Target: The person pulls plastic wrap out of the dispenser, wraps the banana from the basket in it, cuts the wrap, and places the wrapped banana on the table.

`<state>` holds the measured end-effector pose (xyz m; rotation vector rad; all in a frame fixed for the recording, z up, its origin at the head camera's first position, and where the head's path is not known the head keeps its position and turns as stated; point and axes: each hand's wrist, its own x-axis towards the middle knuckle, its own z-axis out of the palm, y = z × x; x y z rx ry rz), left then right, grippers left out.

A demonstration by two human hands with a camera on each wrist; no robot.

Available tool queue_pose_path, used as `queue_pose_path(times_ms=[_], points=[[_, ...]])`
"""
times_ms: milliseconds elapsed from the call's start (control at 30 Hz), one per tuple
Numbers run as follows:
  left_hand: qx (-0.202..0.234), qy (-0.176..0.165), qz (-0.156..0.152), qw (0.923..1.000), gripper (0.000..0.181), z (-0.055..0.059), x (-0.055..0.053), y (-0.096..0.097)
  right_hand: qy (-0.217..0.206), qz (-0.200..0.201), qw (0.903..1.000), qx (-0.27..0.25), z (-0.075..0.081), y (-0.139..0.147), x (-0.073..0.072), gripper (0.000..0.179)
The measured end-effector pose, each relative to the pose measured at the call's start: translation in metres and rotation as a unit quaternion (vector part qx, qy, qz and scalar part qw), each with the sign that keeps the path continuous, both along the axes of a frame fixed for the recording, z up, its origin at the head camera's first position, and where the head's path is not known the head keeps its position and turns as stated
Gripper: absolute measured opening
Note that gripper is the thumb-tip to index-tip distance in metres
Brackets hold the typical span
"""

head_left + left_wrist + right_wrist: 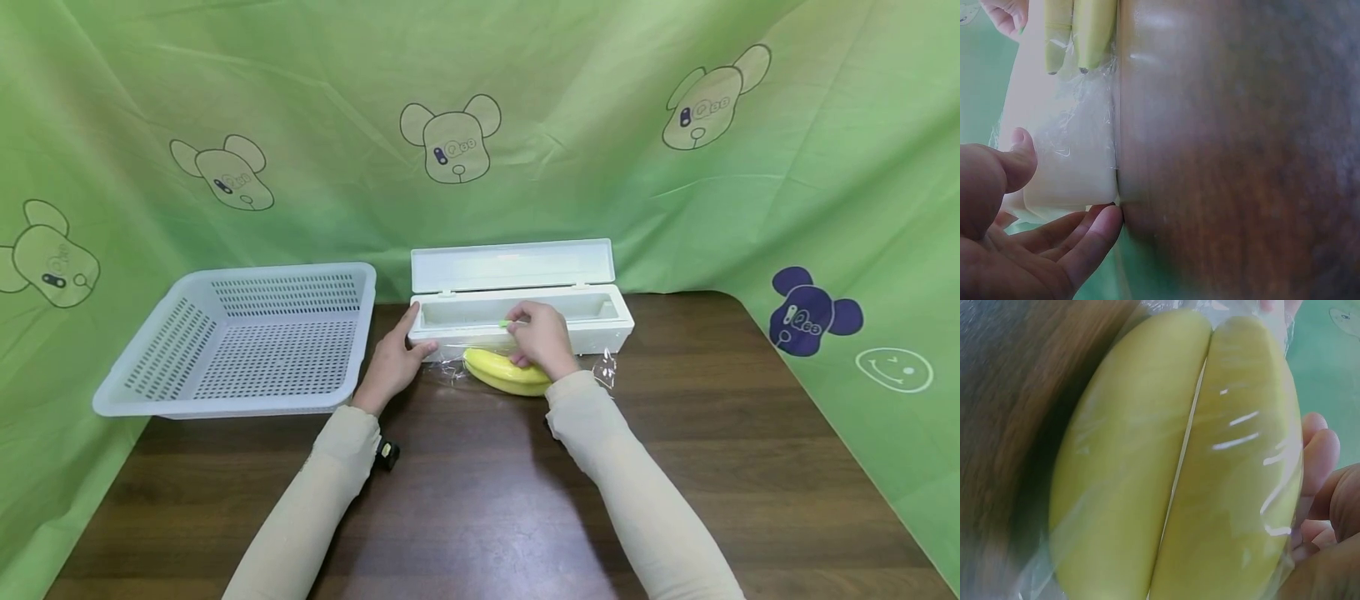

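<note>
A long white cling film dispenser [465,336] stands at the back of the table, its lid [517,265] tipped back. My left hand [392,360] grips its left end, thumb on the near side and fingers around the corner in the left wrist view. Two yellow bananas [1116,462] lie side by side against the front of the dispenser, covered by clear film [606,367] that spreads past both their ends. Over the front rim, my right hand [546,337] pinches a small green slider [505,323] between thumb and fingers. That hand partly hides the bananas in the head view.
To the left stands a pale plastic basket [281,358] with slotted walls, close to my left forearm. A green printed cloth [570,192] hangs right behind the dispenser and along both sides. The dark wooden table [465,500] stretches out in front.
</note>
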<state>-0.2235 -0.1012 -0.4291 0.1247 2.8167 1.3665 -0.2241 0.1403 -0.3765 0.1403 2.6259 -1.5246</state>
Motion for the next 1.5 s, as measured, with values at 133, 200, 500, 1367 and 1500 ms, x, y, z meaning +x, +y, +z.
queue_pose_path(times_ms=[133,200,500,1367,1500], points=[[0.0,0.002,-0.002,1.0,0.079,-0.001,0.0,0.0,0.003,0.001,1.0,0.007,0.0,0.004,0.0,0.017],[0.0,0.004,-0.002,1.0,0.08,-0.001,0.0,-0.001,0.003,0.003,1.0,0.008,0.0,0.006,0.0,0.018],[-0.002,0.005,-0.001,1.0,0.079,0.0,0.0,-0.001,0.001,0.006,1.0,0.007,-0.001,0.012,-0.001,0.017],[-0.002,-0.008,-0.003,1.0,0.079,-0.001,-0.001,0.0,0.007,0.002,0.9996,0.026,0.0,0.024,0.001,0.015],[-0.003,-0.009,0.001,1.0,0.079,-0.001,-0.001,0.0,0.006,0.001,0.9995,0.03,0.0,0.027,0.001,0.016]])
